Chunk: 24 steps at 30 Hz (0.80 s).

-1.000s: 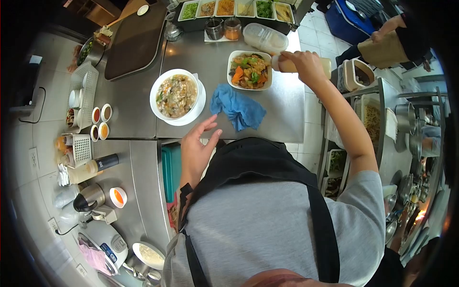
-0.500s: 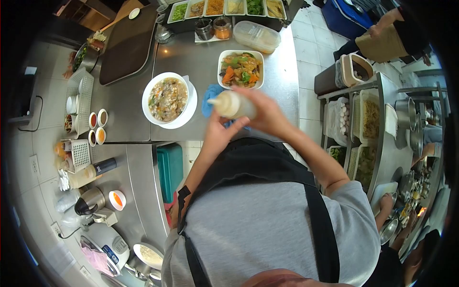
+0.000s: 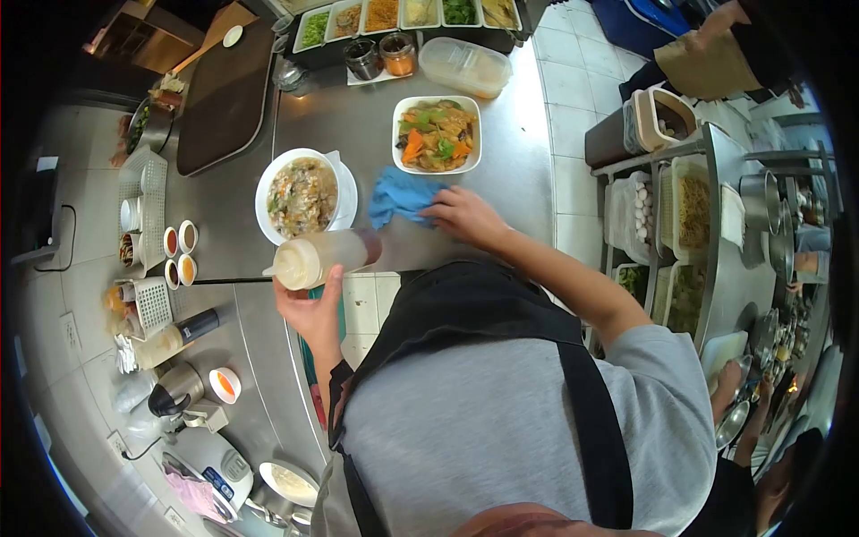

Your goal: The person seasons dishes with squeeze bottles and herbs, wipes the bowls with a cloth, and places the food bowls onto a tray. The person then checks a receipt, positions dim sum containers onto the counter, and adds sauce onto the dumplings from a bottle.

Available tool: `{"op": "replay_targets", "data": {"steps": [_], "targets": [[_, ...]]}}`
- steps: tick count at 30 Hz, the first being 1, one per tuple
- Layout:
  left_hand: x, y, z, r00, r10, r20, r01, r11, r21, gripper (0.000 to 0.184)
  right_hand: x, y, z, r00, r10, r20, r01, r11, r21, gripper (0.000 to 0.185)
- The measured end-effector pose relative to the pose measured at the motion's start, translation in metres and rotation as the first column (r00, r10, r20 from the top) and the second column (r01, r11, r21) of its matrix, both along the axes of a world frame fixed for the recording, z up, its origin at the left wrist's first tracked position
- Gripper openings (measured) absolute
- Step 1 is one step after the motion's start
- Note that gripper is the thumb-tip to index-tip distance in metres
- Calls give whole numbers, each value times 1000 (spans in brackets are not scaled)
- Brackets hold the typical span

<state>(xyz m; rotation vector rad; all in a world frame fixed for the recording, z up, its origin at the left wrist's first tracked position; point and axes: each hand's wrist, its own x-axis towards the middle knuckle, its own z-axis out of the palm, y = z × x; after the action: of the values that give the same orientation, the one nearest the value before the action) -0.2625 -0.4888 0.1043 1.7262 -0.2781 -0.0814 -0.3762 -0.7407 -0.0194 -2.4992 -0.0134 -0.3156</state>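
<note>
My left hand (image 3: 311, 309) is wrapped round a clear squeeze bottle (image 3: 322, 258) with a pale nozzle cap. The bottle lies on its side in the air, nozzle to the left, just in front of a white bowl of thick soup (image 3: 302, 195) on a white plate (image 3: 347, 199). With bent fingers my right hand (image 3: 465, 217) grips the right edge of a crumpled blue cloth (image 3: 400, 195) on the steel counter. Behind the cloth stands a square white bowl of stir-fried vegetables (image 3: 437, 136).
Topping trays (image 3: 383, 16) line the back, with two jars (image 3: 396, 54) and a lidded plastic container (image 3: 465, 67) before them. A brown tray (image 3: 225, 98) lies at the back left, near small sauce cups (image 3: 187, 236). Another person (image 3: 707, 58) stands at the upper right.
The squeeze bottle has gone from between both hands to my left hand alone, moving left and nearer me. My right hand has let go of it and taken hold of the blue cloth.
</note>
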Motion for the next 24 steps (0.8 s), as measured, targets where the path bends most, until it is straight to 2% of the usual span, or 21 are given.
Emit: {"op": "replay_targets", "data": {"steps": [3,6,7,8,9,10,11,12,13,14,15,16,17,18,19,20,21,22,23,24], "targets": [[-4,14,4,997,70,12,-70,998,1,69,-45,-36,-9,984,-172,36,171,985,16,17],[-10,19,6,992,123,7,-123,992,1,68,-60,-90,-6,913,-407,28,408,912,-43,15],[-10,24,1,992,128,13,-128,992,19,68,-57,-123,-22,892,-451,24,451,884,-121,14],[-13,27,-2,991,131,17,-132,991,39,68,-49,-157,-29,839,-535,95,544,829,-129,13],[-17,29,-2,990,141,17,-142,988,54,67,-42,-204,-48,716,-678,164,696,712,-98,16],[-18,31,-1,989,149,19,-150,986,67,67,-39,-253,-60,580,-803,138,810,549,-207,22],[-19,32,0,988,154,27,-156,985,78,67,-38,-289,-48,423,-903,-78,855,426,-295,28],[-18,37,1,986,156,52,-160,985,68,67,-42,-316,-36,416,-907,66,895,396,-205,30],[-15,44,-1,983,165,75,-169,985,46,67,-41,-317,-2,401,-900,171,916,388,-104,32],[-16,49,-4,978,187,93,-190,981,25,67,-45,-326,15,422,-896,137,906,413,-87,34],[-18,53,-3,972,227,63,-226,974,-15,67,-59,-349,14,496,-868,-16,822,476,-312,35],[-21,59,1,966,246,73,-248,969,12,67,-78,-390,-3,537,-804,-255,609,579,-542,36],[-20,62,5,958,272,94,-276,961,25,67,-88,-409,-7,564,-780,-271,586,609,-534,37],[-20,64,7,947,301,111,-307,951,34,66,-89,-393,17,513,-831,-214,703,550,-451,43],[-18,71,6,941,300,158,-308,951,29,64,-97,-401,17,549,-810,-205,743,585,-323,49],[-16,74,4,939,319,129,-323,946,15,63,-102,-394,23,623,-744,-242,728,664,-167,39],[-7,78,2,930,350,109,-353,936,7,62,-106,-377,37,651,-659,-378,689,721,-71,35],[-11,110,10,880,460,118,-464,886,8,61,-105,-342,39,790,-375,-486,555,774,305,35],[-6,119,12,847,507,158,-517,856,23,60,-98,-310,58,877,-166,-451,324,897,300,32],[0,125,13,814,547,197,-563,826,33,59,-77,-238,121,665,-301,-684,542,824,165,28]]}}
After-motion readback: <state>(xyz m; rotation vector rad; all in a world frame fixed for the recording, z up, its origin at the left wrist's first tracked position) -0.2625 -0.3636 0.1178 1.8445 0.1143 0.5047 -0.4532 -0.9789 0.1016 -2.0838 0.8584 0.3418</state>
